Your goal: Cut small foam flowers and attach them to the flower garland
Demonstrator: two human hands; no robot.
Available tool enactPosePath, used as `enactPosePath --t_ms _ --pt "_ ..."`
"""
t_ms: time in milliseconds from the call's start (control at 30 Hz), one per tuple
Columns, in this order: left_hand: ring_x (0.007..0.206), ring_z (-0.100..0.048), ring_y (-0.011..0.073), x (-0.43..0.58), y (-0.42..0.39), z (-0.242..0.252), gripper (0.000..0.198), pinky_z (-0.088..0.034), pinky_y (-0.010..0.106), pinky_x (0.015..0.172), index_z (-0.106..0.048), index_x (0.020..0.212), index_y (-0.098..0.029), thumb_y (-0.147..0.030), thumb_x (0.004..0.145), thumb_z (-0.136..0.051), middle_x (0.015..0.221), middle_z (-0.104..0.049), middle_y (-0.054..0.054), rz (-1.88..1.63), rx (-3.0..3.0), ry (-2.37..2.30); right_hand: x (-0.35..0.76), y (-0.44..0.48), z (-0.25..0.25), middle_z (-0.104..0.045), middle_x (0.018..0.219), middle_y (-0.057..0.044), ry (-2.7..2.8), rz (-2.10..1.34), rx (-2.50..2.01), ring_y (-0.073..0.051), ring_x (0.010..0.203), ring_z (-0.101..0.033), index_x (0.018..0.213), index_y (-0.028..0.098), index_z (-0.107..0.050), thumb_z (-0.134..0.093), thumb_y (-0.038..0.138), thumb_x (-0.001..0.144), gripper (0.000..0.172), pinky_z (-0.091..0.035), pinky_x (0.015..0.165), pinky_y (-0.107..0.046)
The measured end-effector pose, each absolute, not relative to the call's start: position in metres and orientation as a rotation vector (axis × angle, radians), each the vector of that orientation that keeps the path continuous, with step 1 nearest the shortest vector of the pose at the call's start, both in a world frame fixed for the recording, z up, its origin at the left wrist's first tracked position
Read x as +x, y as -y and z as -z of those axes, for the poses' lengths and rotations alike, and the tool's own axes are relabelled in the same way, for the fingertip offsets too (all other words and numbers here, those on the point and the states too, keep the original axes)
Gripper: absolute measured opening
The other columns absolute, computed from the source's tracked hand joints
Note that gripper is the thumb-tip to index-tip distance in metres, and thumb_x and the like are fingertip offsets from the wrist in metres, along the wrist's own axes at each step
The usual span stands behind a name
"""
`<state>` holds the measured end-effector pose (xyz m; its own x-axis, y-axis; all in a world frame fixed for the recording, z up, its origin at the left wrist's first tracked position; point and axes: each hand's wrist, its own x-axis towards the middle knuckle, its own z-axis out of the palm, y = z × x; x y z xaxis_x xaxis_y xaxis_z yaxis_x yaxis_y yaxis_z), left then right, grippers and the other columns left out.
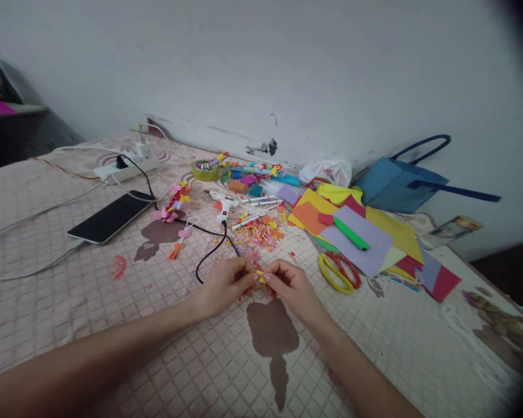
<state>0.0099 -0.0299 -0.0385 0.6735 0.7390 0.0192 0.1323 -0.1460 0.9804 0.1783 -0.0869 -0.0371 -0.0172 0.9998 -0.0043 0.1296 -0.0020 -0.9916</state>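
Between the fingertips of both hands is a small yellow paper piece (260,276). My left hand (226,284) pinches its left side, and my right hand (293,288) pinches its right side. The fingers cover much of the piece, so its full shape is hidden. Just beyond the hands lies a heap of tiny coloured paper scraps (259,234). A white glue gun (225,208) with a black cord rests behind them. To the right of my right hand are scissors (337,273) with yellow and red handles.
Coloured paper sheets (357,232) with a green marker (351,233) spread to the right, before a blue bag (401,184). A phone (113,217) and a power strip (128,169) with cables lie left. A tape roll (204,169) and a pink paper-flower string (173,203) are farther back.
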Motion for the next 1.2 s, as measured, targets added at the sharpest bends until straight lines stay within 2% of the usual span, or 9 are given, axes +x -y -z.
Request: enactPosePath --t_ms 133,233,400,600,767,833,967,1033,1200 --pt "0.057 -0.053 0.0123 0.0112 0.0292 0.0382 0.023 -0.042 0.023 0.053 -0.056 0.078 -0.014 -0.037 0.083 -0.054 0.067 -0.059 0.001 -0.637 1.643 -0.733 0.1771 0.0874 0.0386 -0.052 0.059 0.004 1.270 -1.128 -1.296 -0.010 0.051 -0.048 0.073 0.018 -0.058 -0.061 0.039 0.082 0.023 -0.041 0.050 -0.022" --pt "0.057 -0.053 0.0125 0.0116 0.0284 0.0379 0.022 -0.041 0.023 0.052 -0.057 0.074 -0.014 -0.036 0.080 -0.057 0.065 -0.059 0.002 -0.627 1.701 -0.747 0.1764 0.0879 0.0400 -0.053 0.060 0.003 1.246 -1.140 -1.290 -0.010 0.052 -0.048 0.073 0.018 -0.058 -0.061 0.039 0.082 0.023 -0.041 0.050 -0.022" --pt "0.057 -0.054 0.0122 0.0107 0.0286 0.0379 0.021 -0.041 0.022 0.053 -0.056 0.071 -0.015 -0.032 0.082 -0.054 0.063 -0.058 0.001 -0.616 1.732 -0.732 0.1781 0.0881 0.0385 -0.053 0.061 0.004 1.279 -1.174 -1.296 -0.010 0.052 -0.048 0.075 0.018 -0.057 -0.063 0.038 0.080 0.022 -0.040 0.050 -0.022" --pt "0.054 -0.053 0.0099 0.0114 0.0258 0.0380 0.018 -0.043 0.021 0.052 -0.054 0.076 -0.015 -0.032 0.082 -0.053 0.063 -0.055 -0.001 -0.703 1.583 -0.705 0.1820 0.0865 0.0388 -0.051 0.057 0.004 1.241 -1.131 -1.312 -0.009 0.050 -0.046 0.070 0.018 -0.056 -0.063 0.038 0.080 0.024 -0.039 0.048 -0.021" --pt "0.036 -0.039 0.0057 0.0101 0.0269 0.0344 0.036 -0.031 0.017 0.037 -0.048 0.066 -0.017 -0.044 0.088 -0.043 0.047 -0.046 -0.006 -0.659 1.519 -0.790 0.1832 0.0848 0.0421 -0.053 0.059 0.004 1.076 -1.154 -1.251 -0.009 0.051 -0.046 0.069 0.018 -0.056 -0.066 0.034 0.078 0.021 -0.039 0.048 -0.020" --pt "0.033 -0.037 0.0055 0.0095 0.0278 0.0335 0.042 -0.028 0.017 0.035 -0.047 0.062 -0.016 -0.049 0.088 -0.041 0.042 -0.044 -0.006 -0.611 1.528 -0.816 0.1820 0.0847 0.0418 -0.053 0.060 0.004 1.037 -1.195 -1.213 -0.009 0.052 -0.046 0.068 0.018 -0.056 -0.066 0.033 0.078 0.020 -0.039 0.047 -0.020" --pt "0.049 -0.052 0.0078 0.0103 0.0263 0.0367 0.029 -0.041 0.019 0.046 -0.054 0.079 -0.014 -0.042 0.077 -0.063 0.064 -0.057 -0.002 -0.695 1.530 -0.717 0.1779 0.0856 0.0409 -0.053 0.058 0.005 1.042 -1.239 -1.212 -0.008 0.048 -0.045 0.068 0.018 -0.056 -0.067 0.034 0.077 0.021 -0.038 0.045 -0.020" --pt "0.057 -0.055 0.0096 0.0110 0.0250 0.0393 0.029 -0.044 0.020 0.052 -0.056 0.084 -0.014 -0.039 0.075 -0.066 0.072 -0.059 0.000 -0.685 1.509 -0.666 0.1765 0.0865 0.0414 -0.052 0.057 0.005 1.090 -1.239 -1.222 -0.008 0.048 -0.046 0.070 0.018 -0.056 -0.067 0.036 0.078 0.022 -0.039 0.047 -0.020" --pt "0.054 -0.051 0.0097 0.0113 0.0241 0.0404 0.029 -0.042 0.022 0.051 -0.055 0.073 -0.013 -0.042 0.078 -0.060 0.062 -0.056 0.000 -0.596 1.452 -0.658 0.1763 0.0884 0.0425 -0.054 0.057 0.003 1.149 -1.287 -1.178 -0.010 0.050 -0.049 0.072 0.018 -0.057 -0.053 0.046 0.087 0.032 -0.042 0.048 -0.022"
